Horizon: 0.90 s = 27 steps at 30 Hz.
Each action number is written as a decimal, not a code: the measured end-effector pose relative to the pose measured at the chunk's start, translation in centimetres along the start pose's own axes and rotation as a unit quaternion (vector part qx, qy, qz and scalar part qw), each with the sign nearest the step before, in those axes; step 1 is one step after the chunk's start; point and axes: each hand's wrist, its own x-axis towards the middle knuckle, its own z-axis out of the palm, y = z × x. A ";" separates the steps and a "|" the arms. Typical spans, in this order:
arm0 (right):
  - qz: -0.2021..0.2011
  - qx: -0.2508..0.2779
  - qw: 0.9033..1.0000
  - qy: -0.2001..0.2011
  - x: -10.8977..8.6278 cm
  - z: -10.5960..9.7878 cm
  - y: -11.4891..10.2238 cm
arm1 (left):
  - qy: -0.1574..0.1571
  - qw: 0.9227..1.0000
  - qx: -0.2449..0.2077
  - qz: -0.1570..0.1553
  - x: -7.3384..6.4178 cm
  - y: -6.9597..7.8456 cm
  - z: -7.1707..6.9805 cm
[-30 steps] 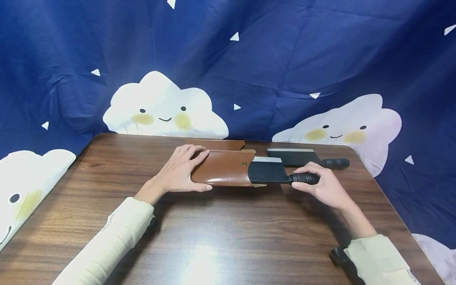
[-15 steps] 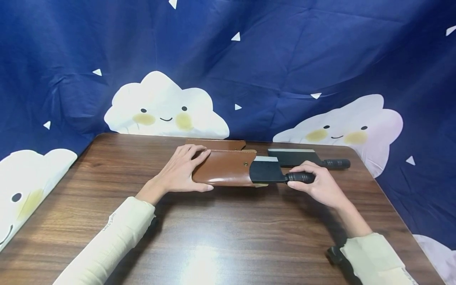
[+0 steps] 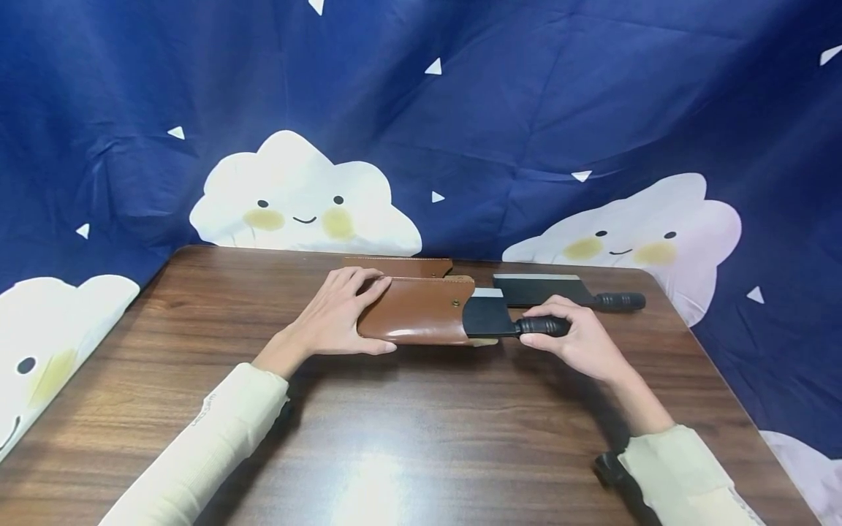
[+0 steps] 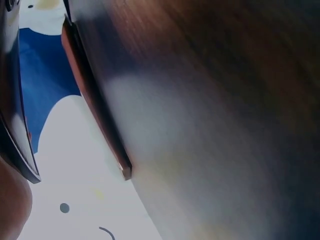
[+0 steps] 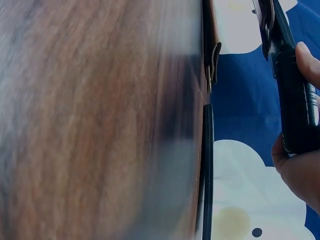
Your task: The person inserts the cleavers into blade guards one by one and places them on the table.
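Observation:
In the head view a brown leather knife sheath (image 3: pixel 414 313) is held above the table by my left hand (image 3: pixel 335 313), fingers along its top edge and thumb beneath its lower edge. My right hand (image 3: pixel 579 336) grips the black ribbed handle (image 5: pixel 296 100) of a cleaver (image 3: pixel 488 314). Most of that cleaver's dark blade is inside the sheath; a short stretch with its silvery edge shows at the mouth. In the left wrist view the sheath (image 4: pixel 15 110) appears at the left side, with part of my left hand (image 4: pixel 12 200) below it.
A second brown sheath (image 3: pixel 397 267) lies at the table's back edge, partly hidden by the held one. To its right lies another black-handled cleaver (image 3: pixel 542 290). The wooden table (image 3: pixel 421 438) backs onto a blue curtain (image 3: pixel 487 131) with cloud faces.
My right hand has moved left, pushing the cleaver deeper into the sheath, so less blade shows. The left hand and sheath stay almost in place.

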 end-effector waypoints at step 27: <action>-0.022 0.015 1.000 0.015 0.8 1.5 -2.0 | 0.028 1.000 -0.004 0.012 0.7 0.5 -0.3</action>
